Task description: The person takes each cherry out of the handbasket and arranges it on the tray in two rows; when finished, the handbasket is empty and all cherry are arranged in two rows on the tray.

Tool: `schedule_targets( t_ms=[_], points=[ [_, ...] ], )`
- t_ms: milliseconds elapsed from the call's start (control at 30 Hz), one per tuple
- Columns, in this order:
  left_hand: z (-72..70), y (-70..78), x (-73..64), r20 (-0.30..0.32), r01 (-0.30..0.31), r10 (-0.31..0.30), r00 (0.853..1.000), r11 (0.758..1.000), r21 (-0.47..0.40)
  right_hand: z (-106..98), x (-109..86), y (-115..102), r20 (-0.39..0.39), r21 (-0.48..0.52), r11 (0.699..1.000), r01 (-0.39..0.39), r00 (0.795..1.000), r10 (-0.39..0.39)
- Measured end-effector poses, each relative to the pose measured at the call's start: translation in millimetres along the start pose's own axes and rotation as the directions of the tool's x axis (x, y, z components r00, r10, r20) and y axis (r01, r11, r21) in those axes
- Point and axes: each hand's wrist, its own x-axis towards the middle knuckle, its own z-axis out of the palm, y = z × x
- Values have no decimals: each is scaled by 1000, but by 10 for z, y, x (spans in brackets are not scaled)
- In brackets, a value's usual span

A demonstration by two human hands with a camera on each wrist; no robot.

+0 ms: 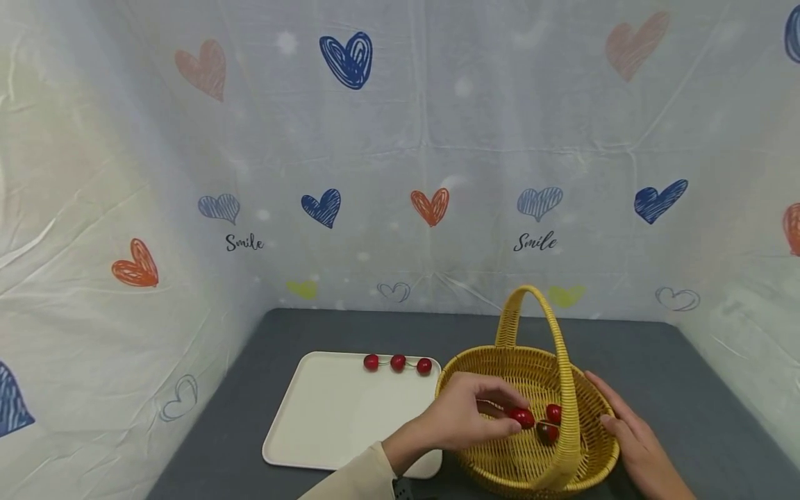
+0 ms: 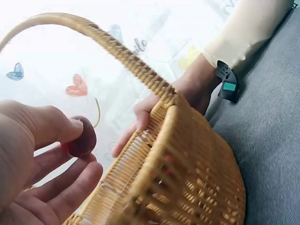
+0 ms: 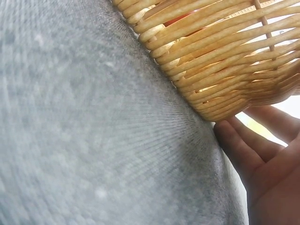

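My left hand (image 1: 465, 413) pinches a dark red cherry (image 1: 521, 417) between thumb and fingers, over the yellow woven basket (image 1: 500, 462). In the left wrist view this cherry (image 2: 83, 139) shows a thin green stem. Two more cherries (image 1: 553, 413) lie inside the basket, under the handle's right side. My right hand (image 1: 637, 441) holds the basket's right side at the rim. In the right wrist view, fingers (image 3: 239, 147) touch the outside of the weave; part of that hand lies out of frame.
A cream tray (image 1: 337, 417) lies left of the basket, with three stemmed cherries (image 1: 398, 362) in a row along its far edge. The basket's tall arched handle (image 1: 565, 361) rises beside my left hand. A white curtain with printed hearts (image 1: 431, 139) surrounds the dark grey table (image 1: 237, 417).
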Motion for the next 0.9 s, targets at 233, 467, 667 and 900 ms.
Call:
schedule_targets(
  t_ms=[233, 467, 667, 900],
  points=[
    [-241, 50, -310, -30, 59, -64, 998, 989, -137, 0, 7, -7, 2, -6, 1000, -12, 1000, 12],
    [-486, 32, -650, -79, -3, -6, 997, 993, -116, 2, -3, 6, -8, 15, 1000, 18, 1000, -18],
    [-693, 64, -936, -169, 75, -97, 981, 988, -135, -1, 9, 37, 10, -2, 999, -32, 999, 32],
    [-975, 59, -1265, -260, 123, -130, 957, 991, -44, -10, 7, 57, 10, 19, 1000, -7, 1000, 6]
  ],
)
